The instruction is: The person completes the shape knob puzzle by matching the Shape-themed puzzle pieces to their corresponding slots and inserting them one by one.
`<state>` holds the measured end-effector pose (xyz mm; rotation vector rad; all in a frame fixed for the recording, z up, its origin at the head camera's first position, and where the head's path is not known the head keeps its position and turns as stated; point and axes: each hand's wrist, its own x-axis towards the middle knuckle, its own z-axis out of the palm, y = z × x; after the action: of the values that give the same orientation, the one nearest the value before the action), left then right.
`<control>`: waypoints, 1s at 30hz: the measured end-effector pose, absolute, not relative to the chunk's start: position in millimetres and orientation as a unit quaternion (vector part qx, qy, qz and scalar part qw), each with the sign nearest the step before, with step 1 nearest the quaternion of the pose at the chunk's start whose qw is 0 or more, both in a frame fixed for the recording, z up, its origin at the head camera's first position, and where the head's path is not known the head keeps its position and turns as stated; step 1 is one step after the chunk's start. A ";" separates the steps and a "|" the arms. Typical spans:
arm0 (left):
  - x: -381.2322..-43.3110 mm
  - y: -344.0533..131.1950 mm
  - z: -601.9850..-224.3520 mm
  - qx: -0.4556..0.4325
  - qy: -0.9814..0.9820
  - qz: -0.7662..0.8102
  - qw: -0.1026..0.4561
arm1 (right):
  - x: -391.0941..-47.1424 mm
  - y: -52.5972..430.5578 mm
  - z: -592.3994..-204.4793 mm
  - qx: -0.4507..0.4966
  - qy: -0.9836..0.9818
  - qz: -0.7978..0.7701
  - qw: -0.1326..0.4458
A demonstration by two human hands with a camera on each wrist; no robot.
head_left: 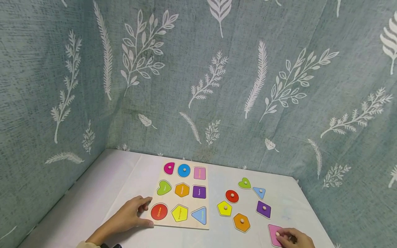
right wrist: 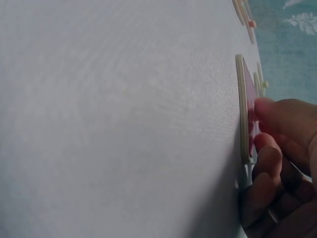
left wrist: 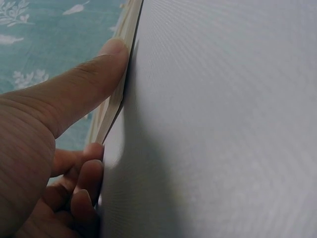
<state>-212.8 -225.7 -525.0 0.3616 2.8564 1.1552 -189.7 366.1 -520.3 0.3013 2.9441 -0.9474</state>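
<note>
A wooden shape puzzle board (head_left: 170, 223) lies flat on the white-covered table. My left hand (head_left: 131, 213) holds its near left corner, with the thumb (left wrist: 101, 72) against the front edge and curled fingers at the left edge. In the board sit a magenta semicircle-like piece (head_left: 169, 168) and a blue round piece (head_left: 184, 171), both with knobs. The other recesses show coloured, labelled shapes. At the right, my right hand (head_left: 294, 238) pinches the pink rectangular puzzle piece (head_left: 273, 230) at its knob. In the right wrist view, the fingers hide that knob.
Loose knobbed pieces lie between board and right hand: a green heart (head_left: 243, 184), blue triangle (head_left: 258, 190), red circle (head_left: 231, 199), yellow pentagon (head_left: 222, 210), purple square (head_left: 262, 213) and orange hexagon (head_left: 240, 227). A leaf-patterned curtain (head_left: 192, 86) hangs behind the table.
</note>
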 end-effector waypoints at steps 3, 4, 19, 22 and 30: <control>-212.2 -226.0 -526.1 0.121 0.921 0.370 0.018 | -192.0 367.6 -521.5 0.097 0.951 -0.292 0.017; -212.0 -226.0 -526.3 0.121 0.921 0.370 0.018 | -192.6 367.9 -521.8 0.097 0.952 -0.290 0.016; -214.1 -226.5 -525.7 0.113 0.923 0.367 0.016 | -201.5 352.7 -508.7 0.072 0.937 -0.343 -0.012; -213.7 -225.6 -526.0 0.109 0.924 0.365 0.016 | -204.6 349.8 -501.6 0.055 0.939 -0.340 -0.022; -214.9 -222.9 -526.4 0.087 0.925 0.368 0.026 | -208.6 336.5 -493.2 0.027 0.937 -0.344 -0.051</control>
<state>-214.9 -222.9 -526.4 0.2675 2.8601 1.1367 -208.6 336.5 -493.2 0.0871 3.0438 -1.1182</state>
